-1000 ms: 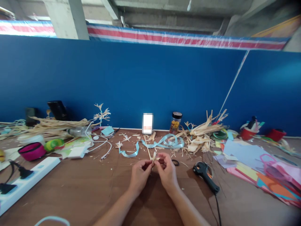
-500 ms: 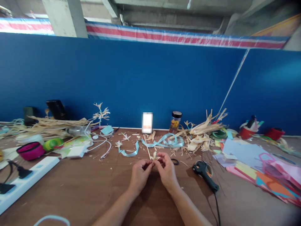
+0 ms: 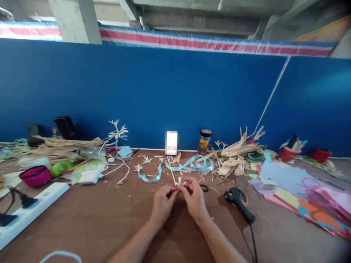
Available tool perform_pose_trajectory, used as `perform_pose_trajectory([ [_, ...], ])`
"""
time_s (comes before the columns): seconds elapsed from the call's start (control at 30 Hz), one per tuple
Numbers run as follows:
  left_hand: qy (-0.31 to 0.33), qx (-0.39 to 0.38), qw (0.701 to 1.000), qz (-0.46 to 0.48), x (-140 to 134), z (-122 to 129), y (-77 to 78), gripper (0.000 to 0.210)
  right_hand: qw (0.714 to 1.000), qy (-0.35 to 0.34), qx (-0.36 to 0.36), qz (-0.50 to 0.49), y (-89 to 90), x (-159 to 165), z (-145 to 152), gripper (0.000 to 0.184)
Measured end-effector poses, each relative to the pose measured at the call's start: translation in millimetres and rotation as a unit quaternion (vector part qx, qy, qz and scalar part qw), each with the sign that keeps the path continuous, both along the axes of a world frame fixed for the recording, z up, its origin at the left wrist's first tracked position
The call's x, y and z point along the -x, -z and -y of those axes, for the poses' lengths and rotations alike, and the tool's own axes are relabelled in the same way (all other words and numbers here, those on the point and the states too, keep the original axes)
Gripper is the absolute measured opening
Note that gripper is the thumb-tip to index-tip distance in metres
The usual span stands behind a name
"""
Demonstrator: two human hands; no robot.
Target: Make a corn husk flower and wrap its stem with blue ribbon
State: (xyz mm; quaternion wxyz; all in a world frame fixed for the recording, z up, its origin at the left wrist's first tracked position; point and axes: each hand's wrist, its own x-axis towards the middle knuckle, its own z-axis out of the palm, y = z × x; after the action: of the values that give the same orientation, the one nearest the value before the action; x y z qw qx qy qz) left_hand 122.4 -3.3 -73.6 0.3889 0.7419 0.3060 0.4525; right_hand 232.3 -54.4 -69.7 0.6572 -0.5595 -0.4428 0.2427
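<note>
Near the middle of the table, a small corn husk flower [image 3: 180, 181] is pinched between the fingertips of both my hands. My left hand [image 3: 163, 201] is closed on its lower left side, thumb against fingers. From the right, my right hand [image 3: 194, 198] also pinches it, fingers curled over the top. The flower's base is hidden by the fingertips. Just beyond lie a thin pale stalk [image 3: 172, 171] and a light blue ribbon [image 3: 192, 165] in loose loops. A separate husk flower [image 3: 147, 159] rests on the table to the left.
A black glue gun [image 3: 240, 205] with its cord lies to the right. Piles of dried husks [image 3: 233, 160] and coloured paper [image 3: 285, 179] spread beyond it. A lidded jar [image 3: 204, 141] stands by the blue partition [image 3: 164, 91]. On the left is a white power strip [image 3: 35, 212].
The flower's petals look slightly narrower and more upright between my fingertips. Both hands stay in almost the same place, and nothing else has visibly moved.
</note>
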Motion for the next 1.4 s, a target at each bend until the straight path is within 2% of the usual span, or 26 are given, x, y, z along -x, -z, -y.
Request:
perform_pose_trajectory([
  [0.3, 0.039, 0.090, 0.995, 0.020, -1.1, -3.9, 0.8, 0.024, 1.000, 0.009, -0.021, 0.001, 0.7, -1.8, 0.4, 0.025],
  [0.47, 0.016, 0.088, 0.996, 0.016, 0.3, -6.0, 2.3, 0.024, 0.997, 0.053, -0.031, 0.037, 1.5, -3.7, 0.2, 0.027],
  [0.6, 0.030, 0.084, 0.996, 0.010, 0.2, -5.2, 3.5, 0.025, 0.998, 0.037, -0.025, 0.034, 0.3, -4.4, 0.3, 0.030],
  [0.83, 0.044, 0.112, 0.993, 0.014, -0.3, -3.1, 4.0, 0.026, 0.988, 0.081, -0.018, 0.130, 0.0, -4.4, 0.6, 0.012],
  [1.13, 0.024, 0.143, 0.988, 0.052, 0.4, -5.7, 3.3, 0.025, 0.969, 0.063, -0.034, 0.237, -2.5, -1.9, 6.2, 0.016],
  [1.4, 0.043, 0.142, 0.987, 0.056, 0.0, -5.3, 4.3, 0.027, 0.967, 0.057, -0.035, 0.244, -5.5, 0.8, 7.5, 0.018],
])
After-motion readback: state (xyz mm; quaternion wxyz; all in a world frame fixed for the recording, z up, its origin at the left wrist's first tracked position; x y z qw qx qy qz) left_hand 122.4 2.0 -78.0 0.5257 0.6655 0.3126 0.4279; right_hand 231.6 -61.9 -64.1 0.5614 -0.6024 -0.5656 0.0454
